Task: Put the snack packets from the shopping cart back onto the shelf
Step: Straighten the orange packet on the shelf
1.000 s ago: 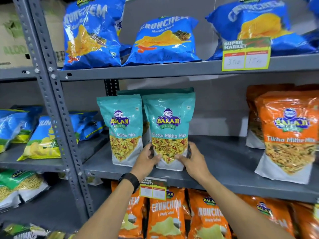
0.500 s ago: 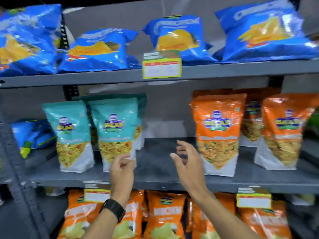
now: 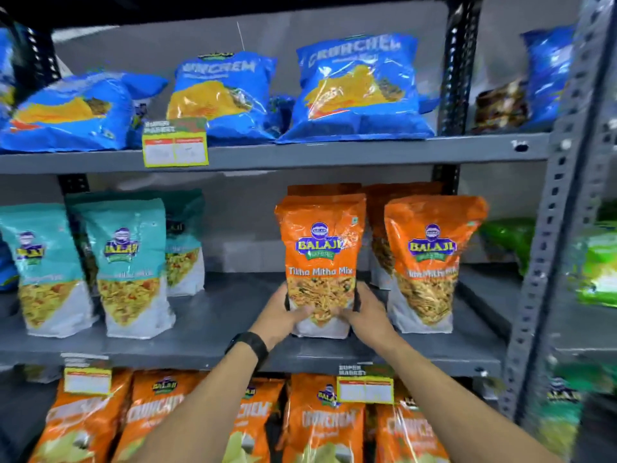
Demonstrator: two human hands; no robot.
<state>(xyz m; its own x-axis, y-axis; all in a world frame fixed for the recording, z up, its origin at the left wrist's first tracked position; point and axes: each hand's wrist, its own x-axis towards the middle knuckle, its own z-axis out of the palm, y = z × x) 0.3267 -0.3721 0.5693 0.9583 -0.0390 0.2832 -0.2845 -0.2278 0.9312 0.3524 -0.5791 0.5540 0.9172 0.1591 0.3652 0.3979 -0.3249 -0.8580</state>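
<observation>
An orange Tikha Mitha Mix packet [image 3: 320, 248] stands upright on the middle grey shelf [image 3: 220, 315]. My left hand [image 3: 283, 315] grips its lower left side and my right hand [image 3: 369, 312] grips its lower right side. A second orange packet [image 3: 430, 259] stands just to its right, with more orange packets behind both. Two teal Khatta Mitha Mix packets [image 3: 130, 262] stand at the shelf's left, a third behind them. The shopping cart is out of view.
Blue Crunchem bags [image 3: 357, 91] lie on the top shelf. Orange Crunchem bags [image 3: 324, 426] fill the shelf below. Yellow price tags [image 3: 175, 145] hang on the shelf edges. A perforated grey upright [image 3: 547, 262] bounds the right side, with green packets [image 3: 597, 265] beyond it.
My hands let go of the teal packet, crossed to the right with the view, and now both hold the orange packet.
</observation>
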